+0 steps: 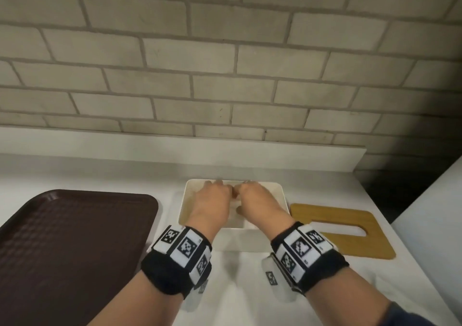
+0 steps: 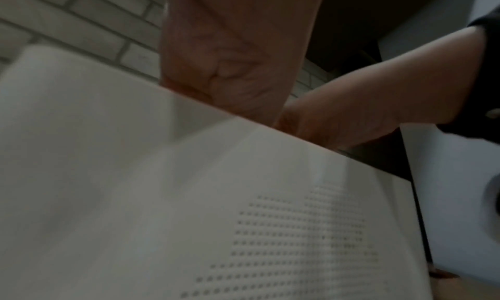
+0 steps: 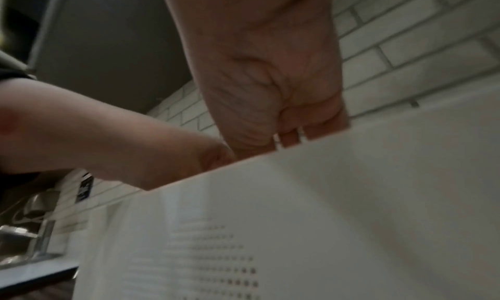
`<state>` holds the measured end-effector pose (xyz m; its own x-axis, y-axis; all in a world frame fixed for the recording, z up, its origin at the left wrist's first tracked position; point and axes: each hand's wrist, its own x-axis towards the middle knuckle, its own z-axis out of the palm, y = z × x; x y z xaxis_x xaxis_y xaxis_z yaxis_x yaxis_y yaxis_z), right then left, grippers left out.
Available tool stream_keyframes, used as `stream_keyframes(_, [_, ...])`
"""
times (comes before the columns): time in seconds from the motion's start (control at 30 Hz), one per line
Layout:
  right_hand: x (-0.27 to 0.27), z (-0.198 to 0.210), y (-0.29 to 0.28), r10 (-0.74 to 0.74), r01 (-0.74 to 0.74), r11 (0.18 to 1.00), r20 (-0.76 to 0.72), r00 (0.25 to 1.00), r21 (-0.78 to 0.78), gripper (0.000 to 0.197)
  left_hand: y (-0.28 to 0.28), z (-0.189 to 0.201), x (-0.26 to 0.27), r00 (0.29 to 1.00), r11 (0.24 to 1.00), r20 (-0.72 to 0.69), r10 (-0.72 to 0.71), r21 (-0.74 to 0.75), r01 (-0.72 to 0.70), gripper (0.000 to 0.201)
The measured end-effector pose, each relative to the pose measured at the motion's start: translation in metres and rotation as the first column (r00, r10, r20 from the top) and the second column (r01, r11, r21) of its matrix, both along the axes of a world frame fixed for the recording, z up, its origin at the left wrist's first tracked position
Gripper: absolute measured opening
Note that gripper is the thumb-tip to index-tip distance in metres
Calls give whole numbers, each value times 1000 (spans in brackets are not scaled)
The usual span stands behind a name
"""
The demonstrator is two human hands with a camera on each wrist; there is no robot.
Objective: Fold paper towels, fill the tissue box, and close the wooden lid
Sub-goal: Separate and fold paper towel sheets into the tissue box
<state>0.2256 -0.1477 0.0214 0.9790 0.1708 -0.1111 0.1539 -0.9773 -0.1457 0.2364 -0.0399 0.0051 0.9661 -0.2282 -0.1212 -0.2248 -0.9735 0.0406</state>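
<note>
- The white rectangular tissue box (image 1: 233, 235) stands open on the white countertop (image 1: 250, 288), near the brick wall (image 1: 225, 63); its front wall carries a field of small perforated dots (image 2: 303, 244), and no writing can be read on it.
- Both your hands reach down into the box side by side. Your left hand (image 1: 212, 200) and your right hand (image 1: 260, 200) almost touch at the knuckles.
- In both wrist views the box rim hides your fingertips, so it cannot be told whether the fingers are curled or what they press or grip.
- White material (image 1: 236, 207) shows inside the box between your hands; it cannot be told whether it is paper.
- The flat wooden lid with an oblong slot (image 1: 345, 230) lies on the countertop just right of the box.
- A dark brown textured plastic tray (image 1: 70, 245) lies to the left of the box.
- Black wristbands with black-and-white square markers (image 1: 186, 247) sit on both wrists.
</note>
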Motion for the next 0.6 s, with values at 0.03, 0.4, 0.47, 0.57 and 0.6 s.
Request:
stream_keyframes(0.03, [1, -5, 3, 20, -16, 999, -101, 995, 39, 28, -2, -4, 4, 995, 1000, -97, -8, -28, 5, 32])
stream_keyframes(0.4, [0, -11, -19, -117, 102, 991, -187, 975, -86, 38, 29, -2, -5, 991, 976, -120, 54, -204, -78, 46])
stream_keyframes(0.47, [-23, -1, -15, -147, 143, 987, 44, 988, 78, 27, 39, 11, -30, 995, 926, 7, 95, -367, -86, 46])
stream_keyframes(0.57, [-72, 10, -1, -199, 133, 931, 165, 966, 340, 17, 62, 20, -77, 976, 818, 41, 215, -554, -157, 37])
stream_keyframes(0.6, [-86, 9, 5, -204, 157, 907, 83, 975, 392, 16, 71, 20, -94, 967, 775, 14, 253, -601, -194, 34])
